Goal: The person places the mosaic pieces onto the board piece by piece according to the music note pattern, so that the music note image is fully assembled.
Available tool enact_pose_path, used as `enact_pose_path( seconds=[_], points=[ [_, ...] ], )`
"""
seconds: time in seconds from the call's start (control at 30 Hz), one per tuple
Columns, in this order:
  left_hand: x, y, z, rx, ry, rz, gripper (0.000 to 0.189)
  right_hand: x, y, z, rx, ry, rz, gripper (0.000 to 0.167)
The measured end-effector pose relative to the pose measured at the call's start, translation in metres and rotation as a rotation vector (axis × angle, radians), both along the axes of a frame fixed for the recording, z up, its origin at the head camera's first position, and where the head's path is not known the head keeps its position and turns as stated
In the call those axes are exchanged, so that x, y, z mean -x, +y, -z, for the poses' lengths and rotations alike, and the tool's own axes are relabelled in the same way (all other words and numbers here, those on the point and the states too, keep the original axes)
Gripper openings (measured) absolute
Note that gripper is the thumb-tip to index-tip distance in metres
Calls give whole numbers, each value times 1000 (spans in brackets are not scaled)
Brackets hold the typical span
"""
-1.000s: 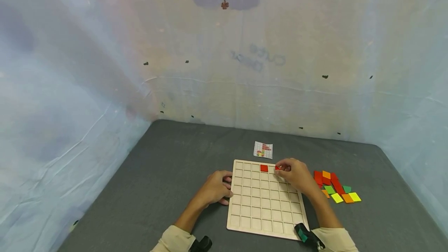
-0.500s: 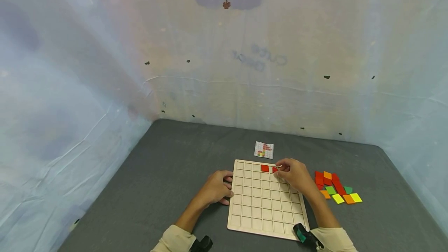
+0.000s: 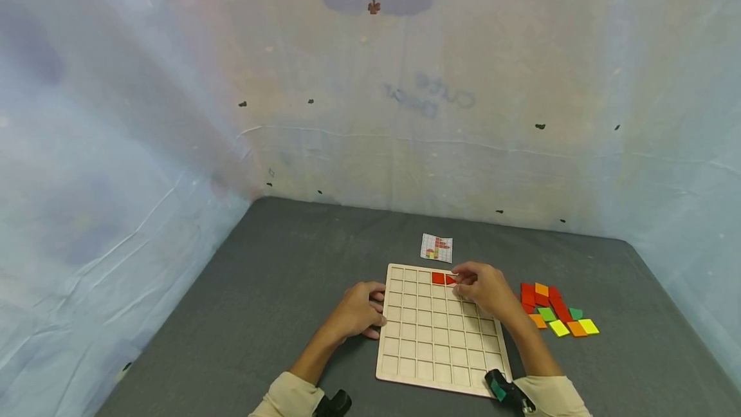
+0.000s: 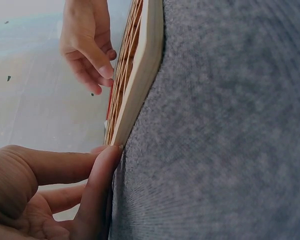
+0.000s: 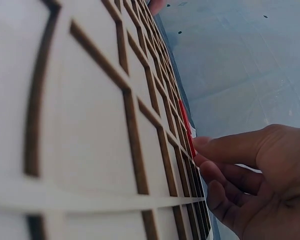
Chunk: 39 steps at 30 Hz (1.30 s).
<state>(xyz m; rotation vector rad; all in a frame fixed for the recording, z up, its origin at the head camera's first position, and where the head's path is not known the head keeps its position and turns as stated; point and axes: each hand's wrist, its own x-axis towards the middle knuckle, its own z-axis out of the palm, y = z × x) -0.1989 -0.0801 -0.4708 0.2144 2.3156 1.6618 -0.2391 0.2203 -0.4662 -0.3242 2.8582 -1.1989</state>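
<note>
A pale wooden grid board [image 3: 431,333] lies on the grey table in the head view. My left hand [image 3: 354,311] grips its left edge, thumb and finger pinching the rim [image 4: 140,95] in the left wrist view. A red square tile [image 3: 437,278] sits in a top-row cell. Just right of it is a red triangular tile [image 3: 449,280], its narrow end to the right. My right hand [image 3: 486,288] pinches that tile at its right end; in the right wrist view the thumb [image 5: 204,142] is at the red strip, and the exact contact is partly hidden.
A small printed card [image 3: 437,249] with a coloured grid pattern lies behind the board. Right of the board is a loose group of red, orange, green and yellow tiles [image 3: 559,328]. A pale fabric wall [image 3: 370,166] rises behind the table.
My right hand has shifted the red triangular tile slightly left, up beside the red square, and more of it shows. My left hand has stayed at the board's edge.
</note>
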Motion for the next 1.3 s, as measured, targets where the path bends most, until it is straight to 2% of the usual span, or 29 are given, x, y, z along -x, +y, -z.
enact_pose_path(
  seconds=[0.53,1.03,1.3],
  points=[
    [0,1,2,13,1,-10,67,-1,5,-2,5,13,-6,29],
    [-1,0,1,8,-2,-11,68,-2,43,-7,-35,30,-16,39],
    [1,-1,2,-4,-4,-5,68,-4,65,-10,-34,48,29,47]
  ],
)
